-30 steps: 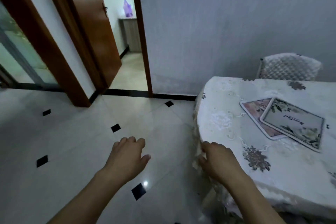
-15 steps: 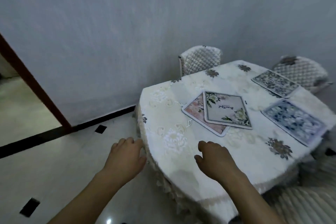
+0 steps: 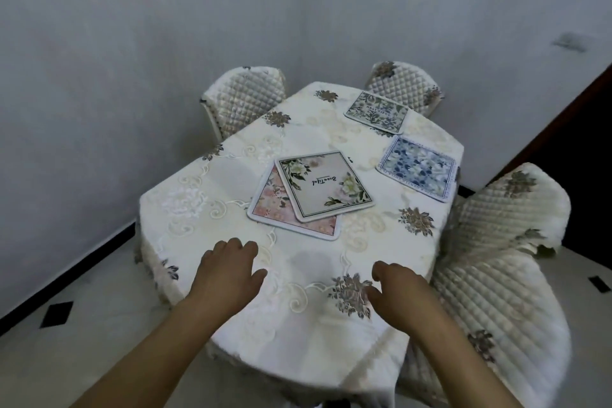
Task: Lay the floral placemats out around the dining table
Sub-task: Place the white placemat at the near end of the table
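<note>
Lying askew, green-leaf placemat [image 3: 324, 185] overlaps pink placemat [image 3: 281, 209] — corners toward hands.

Pink floral placemat [image 3: 281, 209] under white-green one [image 3: 323, 184]; blue floral placemat [image 3: 417, 167].

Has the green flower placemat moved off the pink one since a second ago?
No. The green placemat lies overlapping the pink placemat as before, in the same spot on the tablecloth. Only the camera swung round.

Four placemats [image 3: 326, 185], three chairs [image 3: 496, 242].
</note>
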